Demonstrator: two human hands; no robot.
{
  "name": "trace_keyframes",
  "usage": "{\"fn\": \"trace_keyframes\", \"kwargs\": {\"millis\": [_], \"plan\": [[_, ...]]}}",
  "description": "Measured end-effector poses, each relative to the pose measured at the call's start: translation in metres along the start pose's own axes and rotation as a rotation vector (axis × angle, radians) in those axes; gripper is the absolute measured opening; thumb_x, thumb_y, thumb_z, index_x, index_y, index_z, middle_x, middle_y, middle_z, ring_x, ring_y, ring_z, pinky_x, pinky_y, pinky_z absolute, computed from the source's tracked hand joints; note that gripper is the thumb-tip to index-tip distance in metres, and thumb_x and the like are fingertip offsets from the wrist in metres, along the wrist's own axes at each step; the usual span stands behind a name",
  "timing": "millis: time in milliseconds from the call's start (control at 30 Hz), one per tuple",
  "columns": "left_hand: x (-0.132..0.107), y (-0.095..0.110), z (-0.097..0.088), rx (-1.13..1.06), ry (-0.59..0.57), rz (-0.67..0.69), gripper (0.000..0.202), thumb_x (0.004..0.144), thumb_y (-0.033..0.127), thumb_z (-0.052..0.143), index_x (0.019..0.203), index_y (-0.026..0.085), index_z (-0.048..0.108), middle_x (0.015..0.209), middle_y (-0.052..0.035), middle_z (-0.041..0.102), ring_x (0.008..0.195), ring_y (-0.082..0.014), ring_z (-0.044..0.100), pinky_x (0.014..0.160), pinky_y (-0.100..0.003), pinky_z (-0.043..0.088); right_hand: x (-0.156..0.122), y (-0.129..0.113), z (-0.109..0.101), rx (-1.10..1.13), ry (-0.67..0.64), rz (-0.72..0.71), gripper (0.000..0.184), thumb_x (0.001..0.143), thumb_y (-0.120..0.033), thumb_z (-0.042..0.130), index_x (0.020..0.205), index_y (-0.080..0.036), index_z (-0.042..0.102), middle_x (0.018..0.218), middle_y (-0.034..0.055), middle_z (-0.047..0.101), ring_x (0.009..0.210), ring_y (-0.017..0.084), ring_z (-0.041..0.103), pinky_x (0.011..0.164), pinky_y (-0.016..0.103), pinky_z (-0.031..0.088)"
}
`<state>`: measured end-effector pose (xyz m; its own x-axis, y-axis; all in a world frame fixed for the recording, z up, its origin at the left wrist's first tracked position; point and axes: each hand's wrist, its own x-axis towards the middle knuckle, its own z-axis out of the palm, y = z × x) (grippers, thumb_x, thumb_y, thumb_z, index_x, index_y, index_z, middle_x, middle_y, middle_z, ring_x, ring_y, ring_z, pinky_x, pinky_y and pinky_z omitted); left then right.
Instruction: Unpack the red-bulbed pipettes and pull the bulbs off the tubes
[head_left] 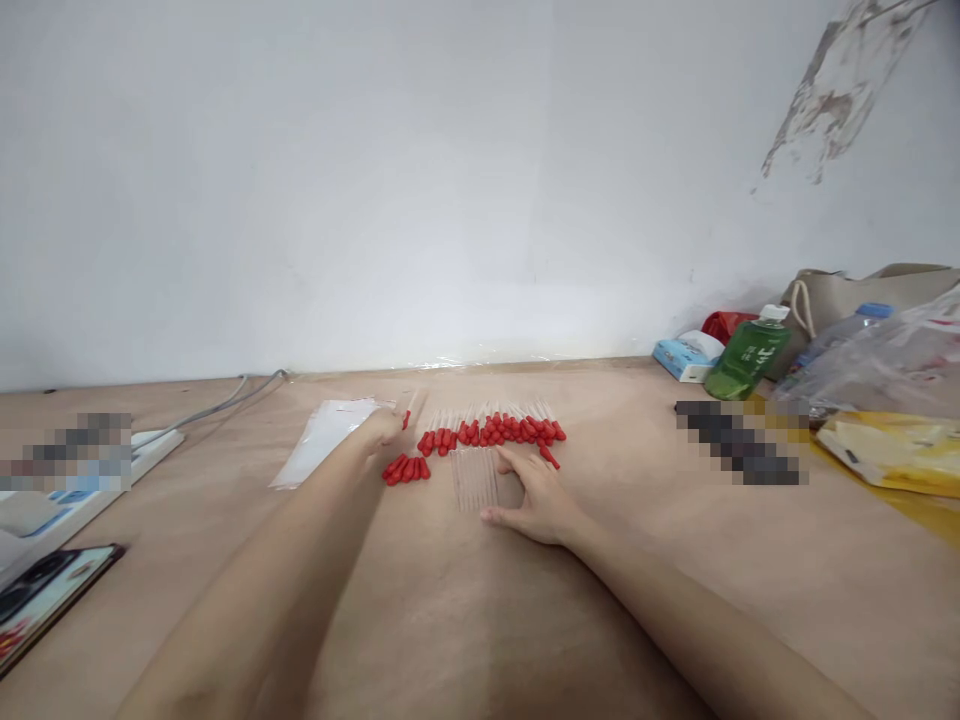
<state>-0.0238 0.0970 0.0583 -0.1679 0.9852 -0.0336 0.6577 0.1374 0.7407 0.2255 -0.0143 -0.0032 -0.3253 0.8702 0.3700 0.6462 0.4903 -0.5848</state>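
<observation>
My left hand [379, 428] is closed at the back of the row, pinching a glass dropper with a red rubber bulb [406, 420]. Around the right edge of a flat row of clear thin tubes [474, 480], my right hand [536, 497] lies with thumb and forefinger apart; its fingertips seem to touch the tubes' ends. Behind the tubes is a long bunch of red-bulbed droppers [517, 430], tips toward the wall. A small group of red bulbs [406, 469] lies at the front left. One single red bulb [550, 458] rests beside my right fingers.
White plastic bags [319, 440] lie left of my left hand. A power strip [97, 490] with a grey cable and a phone [56, 595] are farther left. On the right stand a tissue box [686, 358], a green bottle [746, 355] and a yellow package [892, 450].
</observation>
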Motion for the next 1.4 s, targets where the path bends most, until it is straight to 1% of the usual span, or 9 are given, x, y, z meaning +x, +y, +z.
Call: {"fn": "trace_keyframes", "kwargs": {"millis": [100,167,333,433,567,700,900,1033,1400], "plan": [[-0.022,0.003,-0.011,-0.089,-0.010,0.069,0.027,0.085,0.035,0.042,0.077,0.012,0.053,0.070,-0.0038,0.058,0.063,-0.0136,0.057,0.058,-0.026,0.045,-0.001,-0.001,-0.005,-0.022,-0.050,-0.006,0.093,0.050,-0.059,0.070,0.127,-0.019,0.037,0.110,0.0084,0.054,0.102,0.026,0.046,0.087,0.041,0.035],[-0.046,0.001,-0.011,-0.156,-0.022,0.158,0.027,0.085,0.039,0.039,0.081,0.014,0.050,0.069,-0.0007,0.057,0.061,-0.0109,0.055,0.058,-0.023,0.044,-0.001,-0.001,-0.005,-0.030,-0.051,-0.008,0.089,0.053,-0.058,0.069,0.127,-0.021,0.038,0.109,0.0077,0.055,0.100,0.025,0.048,0.086,0.041,0.035],[-0.106,-0.020,0.018,-0.320,-0.121,0.440,0.032,0.081,0.043,0.044,0.096,0.016,0.050,0.060,0.0025,0.052,0.054,-0.0107,0.051,0.052,-0.022,0.041,0.002,0.004,-0.001,-0.006,-0.021,-0.024,0.078,0.061,-0.052,0.067,0.126,-0.021,0.038,0.108,0.0074,0.057,0.099,0.024,0.049,0.087,0.041,0.035],[-0.124,-0.035,0.038,-0.226,-0.046,0.537,0.026,0.084,0.038,0.041,0.087,0.016,0.056,0.067,-0.0006,0.052,0.059,-0.0115,0.052,0.057,-0.024,0.042,0.004,0.009,0.003,0.102,0.025,0.003,0.074,0.064,-0.052,0.064,0.125,-0.019,0.040,0.109,0.0089,0.057,0.101,0.024,0.050,0.089,0.041,0.035],[-0.132,-0.042,0.046,-0.058,0.069,0.709,0.017,0.084,0.029,0.045,0.085,0.017,0.056,0.084,-0.0045,0.054,0.079,-0.0152,0.053,0.069,-0.027,0.043,0.004,0.012,0.000,0.398,0.126,0.129,0.048,0.079,-0.049,0.048,0.116,-0.017,0.049,0.108,0.0093,0.058,0.100,0.019,0.053,0.087,0.035,0.040],[-0.138,-0.039,0.046,0.039,0.023,0.809,0.012,0.085,0.024,0.043,0.086,0.018,0.053,0.082,-0.0032,0.056,0.078,-0.0142,0.053,0.069,-0.026,0.044,-0.006,0.009,-0.010,0.536,0.077,0.137,0.042,0.086,-0.047,0.033,0.096,-0.017,0.061,0.092,0.0065,0.064,0.090,0.018,0.058,0.080,0.032,0.043],[-0.144,-0.041,0.051,0.151,0.050,0.998,0.011,0.084,0.022,0.047,0.092,0.019,0.054,0.084,-0.0032,0.061,0.080,-0.0146,0.056,0.071,-0.027,0.045,-0.024,-0.006,-0.010,0.133,0.028,-0.230,0.029,0.081,-0.042,0.050,0.096,-0.021,0.062,0.084,0.0045,0.064,0.076,0.014,0.056,0.074,0.030,0.038],[-0.145,-0.040,0.052,0.214,0.085,1.109,0.009,0.083,0.023,0.051,0.088,0.019,0.057,0.083,-0.0028,0.063,0.078,-0.0143,0.056,0.070,-0.028,0.041,-0.027,-0.010,-0.005,-0.123,0.033,-0.439,0.021,0.085,-0.033,0.048,0.095,-0.022,0.063,0.073,0.0006,0.062,0.068,0.010,0.052,0.073,0.029,0.029],[-0.147,-0.041,0.051,0.239,0.010,1.122,0.011,0.084,0.020,0.046,0.079,0.017,0.055,0.071,-0.0024,0.060,0.069,-0.0140,0.052,0.067,-0.030,0.036,-0.033,-0.012,-0.006,-0.285,0.140,-0.578,0.020,0.086,-0.025,0.044,0.080,-0.019,0.062,0.058,-0.0014,0.055,0.060,0.010,0.044,0.067,0.030,0.023]]}}
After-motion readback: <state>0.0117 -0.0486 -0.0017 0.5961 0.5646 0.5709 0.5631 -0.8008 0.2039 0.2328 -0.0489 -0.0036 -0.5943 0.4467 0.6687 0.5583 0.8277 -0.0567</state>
